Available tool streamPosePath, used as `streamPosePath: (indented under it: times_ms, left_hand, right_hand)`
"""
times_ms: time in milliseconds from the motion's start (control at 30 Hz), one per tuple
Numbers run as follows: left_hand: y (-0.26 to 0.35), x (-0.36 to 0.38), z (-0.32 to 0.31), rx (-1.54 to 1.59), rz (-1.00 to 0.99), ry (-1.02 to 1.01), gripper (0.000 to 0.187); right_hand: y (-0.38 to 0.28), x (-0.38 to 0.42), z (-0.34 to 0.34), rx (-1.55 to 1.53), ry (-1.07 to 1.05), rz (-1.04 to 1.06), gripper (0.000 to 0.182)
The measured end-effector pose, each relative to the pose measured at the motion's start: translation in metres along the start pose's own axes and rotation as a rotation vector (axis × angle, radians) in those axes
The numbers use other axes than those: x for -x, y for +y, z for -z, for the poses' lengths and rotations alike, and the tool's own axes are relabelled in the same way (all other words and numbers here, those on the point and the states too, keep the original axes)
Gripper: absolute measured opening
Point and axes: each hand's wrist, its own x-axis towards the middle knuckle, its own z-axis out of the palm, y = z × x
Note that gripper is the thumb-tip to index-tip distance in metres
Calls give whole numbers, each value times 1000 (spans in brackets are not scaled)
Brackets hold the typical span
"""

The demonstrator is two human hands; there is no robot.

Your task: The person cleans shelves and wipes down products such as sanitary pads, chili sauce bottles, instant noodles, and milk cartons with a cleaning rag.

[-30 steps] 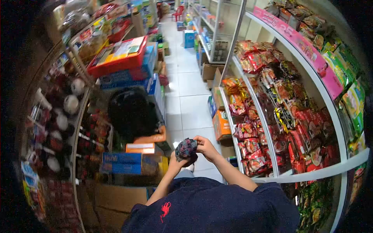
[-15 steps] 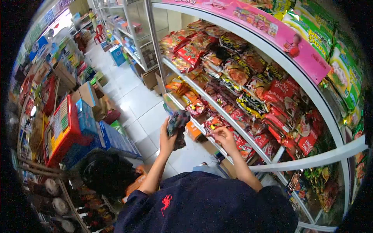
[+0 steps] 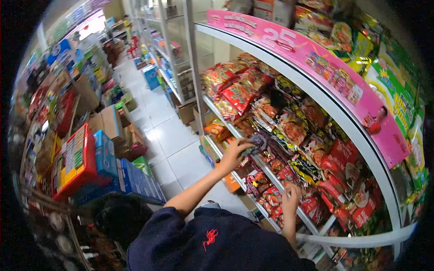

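Observation:
My left hand [image 3: 234,156] reaches to the metal front rail of the shelf. Its fingers are closed on a dark, crumpled cloth [image 3: 258,142], which lies against the rail and the packets behind it. Lower and to the right, my right hand [image 3: 293,197] is at the same rail, fingers curled together beside the red packets [image 3: 312,205]. Whatever those fingers may hold is hidden. Red and black instant noodle packets [image 3: 289,126] fill the shelf behind both hands, and more red packets [image 3: 257,180] lie on the level below.
A pink banner [image 3: 289,43] runs along the cabinet's top edge. A white curved bar [image 3: 361,241] crosses low on the right. The tiled aisle [image 3: 178,135] runs ahead, with a red and yellow box [image 3: 72,160], blue cartons [image 3: 138,180] and another person's dark hair [image 3: 122,217] on the left.
My left hand has carried the dark cloth from over the aisle rightward to the shelf rail. My right hand has moved right and down along the rail. The view has shifted.

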Motion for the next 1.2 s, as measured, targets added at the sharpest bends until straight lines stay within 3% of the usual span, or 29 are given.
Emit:
streamPosePath:
  times_ms: [200,300,433,500,567,633,733,833,900,1000,1033,1067,1100,1133,1167,1200]
  left_hand:
    - [-29,-68,-36,-27,-296,-320,36]
    - [-50,-67,-59,-205,-429,-489,28]
    - [-94,-72,-53,-243,-493,-275,29]
    - [-99,-70,-39,-139,-268,-292,38]
    - [-109,-66,-47,-174,-311,-258,33]
    - [-93,-62,-57,-193,-297,-320,30]
    - [-44,-50,-78,-131,-428,-355,35]
    - [-7,-37,-84,-78,-491,-432,33]
    - [-26,-41,-84,-96,-454,-442,31]
    - [-84,-62,-60,-193,-396,-298,31]
    - [-114,-69,-57,-226,-361,-202,33]
    - [-115,-75,-44,-299,-193,-212,35]
    - [-125,-76,-44,-281,-178,-120,34]
    - [-126,-76,-45,-293,-157,-174,35]
    - [-122,-75,-51,-304,-129,-217,35]
    - [-111,-69,-62,-259,-186,-191,34]
  right_hand:
    - [14,0,-14,352,241,-74,14]
    - [14,3,-24,503,315,-67,14]
    - [21,1,-29,525,416,-12,14]
    - [20,-1,-31,559,437,-46,14]
    - [19,-1,-34,551,434,-154,13]
    - [19,0,-37,545,467,-226,13]
    - [17,1,-34,541,476,-281,12]
    - [14,10,-33,473,450,-189,14]
    - [3,20,-25,447,419,-213,22]
    - [0,57,-15,545,423,-263,17]
    - [6,71,-11,616,379,-250,26]
    - [15,86,-8,681,330,-231,35]
    - [24,104,-8,476,454,-438,36]
    - [30,120,-8,261,557,-644,37]
    - [31,130,-3,629,837,-535,35]
    - [59,152,17,316,1071,-547,32]
